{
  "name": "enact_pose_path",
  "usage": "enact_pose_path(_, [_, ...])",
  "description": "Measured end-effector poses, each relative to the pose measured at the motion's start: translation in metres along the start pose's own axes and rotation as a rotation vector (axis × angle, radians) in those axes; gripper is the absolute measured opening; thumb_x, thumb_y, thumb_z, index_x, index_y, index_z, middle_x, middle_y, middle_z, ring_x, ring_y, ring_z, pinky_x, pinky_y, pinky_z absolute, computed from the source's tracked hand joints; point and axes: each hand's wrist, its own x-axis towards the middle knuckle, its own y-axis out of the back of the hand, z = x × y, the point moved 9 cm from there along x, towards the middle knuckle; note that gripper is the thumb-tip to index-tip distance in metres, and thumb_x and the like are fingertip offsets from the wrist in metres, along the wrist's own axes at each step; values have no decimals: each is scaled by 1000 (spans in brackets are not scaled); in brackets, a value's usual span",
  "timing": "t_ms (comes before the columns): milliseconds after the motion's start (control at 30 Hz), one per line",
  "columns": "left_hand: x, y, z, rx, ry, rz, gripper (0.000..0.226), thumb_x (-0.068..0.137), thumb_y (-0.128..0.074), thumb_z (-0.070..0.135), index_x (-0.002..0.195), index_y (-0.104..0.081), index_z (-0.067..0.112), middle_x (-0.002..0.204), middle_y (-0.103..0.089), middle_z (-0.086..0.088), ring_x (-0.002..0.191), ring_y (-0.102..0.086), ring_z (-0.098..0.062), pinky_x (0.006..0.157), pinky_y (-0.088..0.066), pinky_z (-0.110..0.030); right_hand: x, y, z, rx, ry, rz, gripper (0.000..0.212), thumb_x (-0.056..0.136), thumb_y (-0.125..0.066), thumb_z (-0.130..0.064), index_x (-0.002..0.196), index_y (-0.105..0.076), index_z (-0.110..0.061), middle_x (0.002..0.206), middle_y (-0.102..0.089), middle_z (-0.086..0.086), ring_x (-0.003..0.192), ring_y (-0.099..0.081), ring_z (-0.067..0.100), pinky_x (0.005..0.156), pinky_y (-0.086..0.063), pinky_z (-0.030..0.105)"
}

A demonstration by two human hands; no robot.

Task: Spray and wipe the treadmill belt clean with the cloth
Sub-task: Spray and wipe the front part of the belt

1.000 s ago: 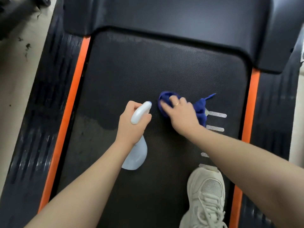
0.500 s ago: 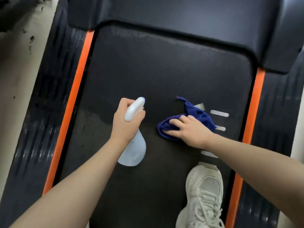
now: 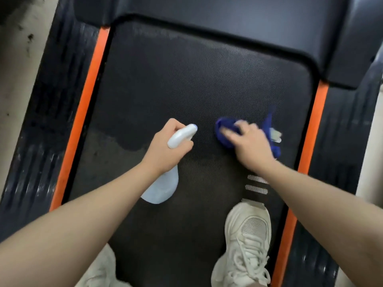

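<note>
The black treadmill belt [image 3: 186, 83] fills the middle of the view. My left hand [image 3: 165, 150] grips a white spray bottle [image 3: 163, 187] by its neck, nozzle pointing forward over the belt's centre. My right hand [image 3: 248, 146] presses a blue cloth [image 3: 222, 131] flat on the belt, right of the bottle; the hand is motion-blurred and covers most of the cloth. A darker wet patch [image 3: 128, 139] lies on the belt left of the bottle.
Orange strips [image 3: 83, 112] edge the belt, with black side rails [image 3: 47, 121] beyond. The motor cover [image 3: 207, 23] spans the far end. My white shoes [image 3: 246, 241] stand on the belt near me. White dashes [image 3: 257, 183] mark the belt. Floor [image 3: 16, 69] at left.
My right hand has slid the cloth forward along the belt after pulling it back half a second earlier. The left hand still holds the bottle in much the same spot.
</note>
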Motion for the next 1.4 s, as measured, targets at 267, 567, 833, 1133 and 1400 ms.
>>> enact_pose_path(267, [10, -13, 2, 33, 10, -131, 15, 84, -65, 16, 92, -52, 17, 95, -64, -3, 80, -57, -15, 65, -42, -19, -63, -26, -48, -10, 255, -133, 53, 74, -34, -17, 116, -66, -25, 108, -61, 15, 66, -53, 28, 55, -48, 33])
enact_pose_path(567, [17, -10, 1, -14, 37, -125, 16, 85, -64, 14, 96, -54, 9, 99, -63, -6, 89, -60, -20, 71, -46, -25, -57, -1, 3, 71, -467, -116, 75, 66, -66, 2, 138, -45, -10, 124, -46, 30, 83, -50, 41, 72, -47, 43])
enact_pose_path(833, [28, -13, -5, -42, 31, -84, 15, 85, -62, 15, 94, -51, 11, 83, -52, 11, 74, -50, -4, 66, -42, -23, -54, -1, 24, 44, -748, -130, 67, 85, -49, -5, 145, -32, -27, 139, -35, 18, 103, -42, 37, 86, -39, 42])
enact_pose_path(1133, [21, -15, 0, -62, -4, -130, 16, 84, -63, 15, 91, -49, 13, 84, -54, 4, 76, -50, -11, 67, -41, -27, -65, -15, -27, 19, -576, -259, 60, 93, -41, -14, 146, -25, -37, 144, -29, 9, 112, -39, 33, 89, -39, 39])
enact_pose_path(1400, [2, -32, 8, 13, -114, -172, 17, 83, -65, 13, 93, -51, 9, 86, -55, 0, 76, -49, -10, 65, -40, -24, -77, -24, -66, -49, -134, -47, 56, 74, -34, -15, 123, -62, -21, 113, -60, 17, 73, -55, 32, 60, -47, 33])
